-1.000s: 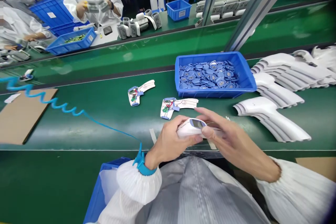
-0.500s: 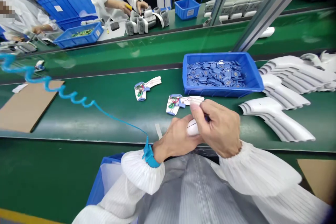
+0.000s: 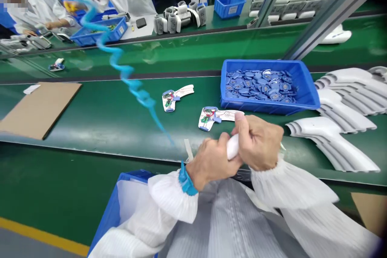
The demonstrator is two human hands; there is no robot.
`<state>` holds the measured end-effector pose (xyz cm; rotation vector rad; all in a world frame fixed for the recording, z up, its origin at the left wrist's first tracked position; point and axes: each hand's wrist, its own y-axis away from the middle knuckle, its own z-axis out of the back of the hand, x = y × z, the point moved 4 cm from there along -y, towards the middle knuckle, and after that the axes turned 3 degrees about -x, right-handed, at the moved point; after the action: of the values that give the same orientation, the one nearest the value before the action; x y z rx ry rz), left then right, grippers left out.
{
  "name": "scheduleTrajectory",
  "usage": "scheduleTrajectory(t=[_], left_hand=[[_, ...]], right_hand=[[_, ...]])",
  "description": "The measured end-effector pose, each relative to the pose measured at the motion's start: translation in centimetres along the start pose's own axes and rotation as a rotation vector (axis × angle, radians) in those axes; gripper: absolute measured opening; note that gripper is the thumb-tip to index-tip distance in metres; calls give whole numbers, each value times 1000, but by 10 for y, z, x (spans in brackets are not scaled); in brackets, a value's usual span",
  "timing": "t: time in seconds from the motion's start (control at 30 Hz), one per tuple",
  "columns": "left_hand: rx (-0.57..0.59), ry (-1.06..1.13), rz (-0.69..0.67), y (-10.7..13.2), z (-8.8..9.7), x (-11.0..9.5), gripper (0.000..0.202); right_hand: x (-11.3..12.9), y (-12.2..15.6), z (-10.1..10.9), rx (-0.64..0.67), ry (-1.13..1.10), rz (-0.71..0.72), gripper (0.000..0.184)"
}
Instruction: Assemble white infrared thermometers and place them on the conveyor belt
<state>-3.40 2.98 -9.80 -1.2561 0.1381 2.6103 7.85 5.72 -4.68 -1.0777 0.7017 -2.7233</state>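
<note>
Left arm: loose white cloth sleeve [image 3: 151,231], finely ribbed, ending in a flared, gathered white cuff [image 3: 173,197]
Right arm: matching white cloth sleeve [image 3: 329,225] with a wide, ruffled cuff [image 3: 293,183]
Left wrist: bright blue band [image 3: 187,182] with a pointed tab
Cord: light-blue spiral cord [image 3: 144,98], thinning towards the wrist
Torso: grey, finely striped cloth garment [image 3: 228,225], vertical seam down its middle

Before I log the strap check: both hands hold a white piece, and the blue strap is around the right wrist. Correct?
The wrist is wrong: the head view shows the blue strap around the left wrist. Left hand and right hand both hold the white piece.
</note>
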Motion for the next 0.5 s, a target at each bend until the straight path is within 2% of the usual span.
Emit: scheduleTrajectory(t=[0.1, 0.17, 0.27, 0.33, 0.4, 0.47, 0.5], left_hand=[[-24, -29, 8, 7, 6, -1, 35], [4, -4, 35, 12, 25, 2, 35], [22, -62, 56, 18, 63, 9, 30], [-3, -184, 15, 17, 81, 10, 32], [16, -396, -71, 12, 81, 6, 43], [116, -630, -183, 5, 65, 0, 35], [174, -715, -226, 2, 54, -2, 27]], right_hand=[[-3, -6, -5, 117, -41, -23, 60], [-14, -22, -1, 253, -74, -38, 59], [-46, -67, 12, 282, -24, -18, 43], [-67, -101, 8, 301, 54, 124, 27], [-83, -128, -11, 384, 45, 213, 14], [-91, -147, -35, 431, 4, 240, 4], [-92, -155, -45, 408, -9, 235, 7]])
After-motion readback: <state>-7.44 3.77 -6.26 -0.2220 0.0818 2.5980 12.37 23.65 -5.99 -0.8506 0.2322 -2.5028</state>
